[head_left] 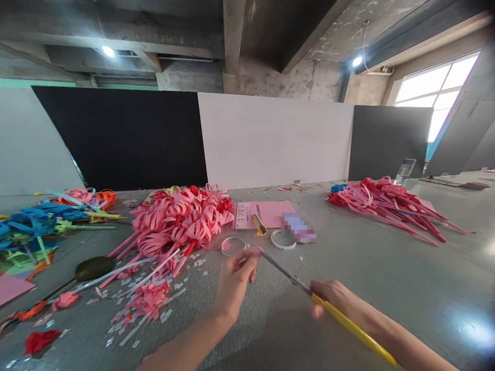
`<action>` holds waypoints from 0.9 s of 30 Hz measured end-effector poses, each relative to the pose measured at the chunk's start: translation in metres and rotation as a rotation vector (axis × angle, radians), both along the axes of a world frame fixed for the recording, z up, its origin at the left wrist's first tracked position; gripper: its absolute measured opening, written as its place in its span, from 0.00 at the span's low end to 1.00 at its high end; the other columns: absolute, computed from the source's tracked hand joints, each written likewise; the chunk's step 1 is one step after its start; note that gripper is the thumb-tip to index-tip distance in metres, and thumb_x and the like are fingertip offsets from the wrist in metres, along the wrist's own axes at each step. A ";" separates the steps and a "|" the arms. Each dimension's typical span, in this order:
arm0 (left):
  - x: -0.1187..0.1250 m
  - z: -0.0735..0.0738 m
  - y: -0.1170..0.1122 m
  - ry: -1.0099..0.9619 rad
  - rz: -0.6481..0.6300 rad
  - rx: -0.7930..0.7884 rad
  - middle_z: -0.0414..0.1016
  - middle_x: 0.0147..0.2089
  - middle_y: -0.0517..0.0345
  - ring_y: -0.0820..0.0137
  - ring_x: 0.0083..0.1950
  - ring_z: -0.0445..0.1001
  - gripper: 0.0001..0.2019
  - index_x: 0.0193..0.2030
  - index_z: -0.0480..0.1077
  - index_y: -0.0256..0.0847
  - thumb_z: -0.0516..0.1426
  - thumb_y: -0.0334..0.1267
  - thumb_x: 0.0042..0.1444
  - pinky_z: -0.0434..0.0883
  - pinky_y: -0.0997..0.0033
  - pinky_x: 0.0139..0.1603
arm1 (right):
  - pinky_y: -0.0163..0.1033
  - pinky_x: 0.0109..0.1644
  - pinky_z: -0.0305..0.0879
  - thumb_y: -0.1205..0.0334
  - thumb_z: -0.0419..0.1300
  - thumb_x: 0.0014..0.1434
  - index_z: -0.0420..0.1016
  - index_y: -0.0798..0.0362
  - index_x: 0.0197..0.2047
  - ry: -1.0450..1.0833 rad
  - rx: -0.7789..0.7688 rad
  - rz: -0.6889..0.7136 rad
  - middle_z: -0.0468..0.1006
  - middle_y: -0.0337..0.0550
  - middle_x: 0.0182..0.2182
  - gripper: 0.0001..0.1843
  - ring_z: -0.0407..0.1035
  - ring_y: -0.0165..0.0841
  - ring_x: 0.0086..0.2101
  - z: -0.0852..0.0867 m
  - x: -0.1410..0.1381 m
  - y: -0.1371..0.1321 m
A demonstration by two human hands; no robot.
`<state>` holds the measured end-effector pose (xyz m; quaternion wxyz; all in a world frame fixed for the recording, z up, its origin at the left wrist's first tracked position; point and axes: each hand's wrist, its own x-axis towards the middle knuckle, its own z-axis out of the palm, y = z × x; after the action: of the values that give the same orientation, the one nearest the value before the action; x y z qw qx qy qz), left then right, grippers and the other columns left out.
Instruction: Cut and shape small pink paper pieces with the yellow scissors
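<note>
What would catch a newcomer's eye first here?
The big heap of curled pink paper-strip flowers fills the middle of the grey table, with a second pink-red paper heap at far right. Up front, the left hand pinches a small pink scrap beside the yellow-handled metal scissors held by the right hand.

A: Pink paper curls [181, 219] heaped mid-tabletop [386, 288], blue strips [31, 224] far L.
B: Yep, 2nd pink-red heap [386, 206] far R. Pink sheet [273, 212] btw them, tape rings [283, 248] just beside it.
</note>
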<state>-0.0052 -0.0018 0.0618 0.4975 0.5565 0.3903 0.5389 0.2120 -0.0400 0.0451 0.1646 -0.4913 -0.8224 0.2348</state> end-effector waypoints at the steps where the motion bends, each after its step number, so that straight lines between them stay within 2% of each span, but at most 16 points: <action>1: 0.000 0.000 0.000 -0.003 0.001 -0.001 0.52 0.16 0.68 0.78 0.20 0.52 0.10 0.26 0.66 0.38 0.53 0.42 0.51 0.50 0.76 0.22 | 0.29 0.21 0.46 0.35 0.41 0.52 0.58 0.55 0.23 0.000 0.004 0.004 0.56 0.32 0.18 0.29 0.50 0.24 0.20 0.001 0.000 -0.001; 8: -0.001 0.001 -0.001 0.010 0.015 -0.002 0.52 0.16 0.68 0.78 0.20 0.51 0.10 0.26 0.65 0.39 0.52 0.43 0.52 0.49 0.77 0.22 | 0.30 0.23 0.48 0.35 0.39 0.52 0.59 0.55 0.24 -0.037 0.030 -0.020 0.59 0.35 0.20 0.29 0.54 0.26 0.22 0.003 0.001 -0.005; 18: -0.002 0.002 0.001 0.018 0.041 0.002 0.53 0.16 0.68 0.78 0.19 0.52 0.10 0.25 0.66 0.39 0.53 0.43 0.50 0.49 0.77 0.22 | 0.30 0.21 0.47 0.34 0.38 0.52 0.59 0.55 0.25 -0.019 0.010 -0.007 0.58 0.33 0.19 0.31 0.52 0.24 0.20 0.001 0.002 -0.003; 27: -0.001 0.003 0.000 -0.013 0.046 -0.001 0.54 0.15 0.68 0.78 0.19 0.52 0.10 0.23 0.65 0.39 0.54 0.42 0.49 0.50 0.77 0.22 | 0.29 0.20 0.45 0.35 0.40 0.52 0.59 0.55 0.24 0.003 -0.010 -0.017 0.58 0.33 0.19 0.29 0.52 0.24 0.20 -0.001 0.001 -0.002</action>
<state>-0.0064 -0.0015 0.0648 0.4876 0.5437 0.4002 0.5537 0.2135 -0.0418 0.0445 0.1652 -0.4987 -0.8169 0.2381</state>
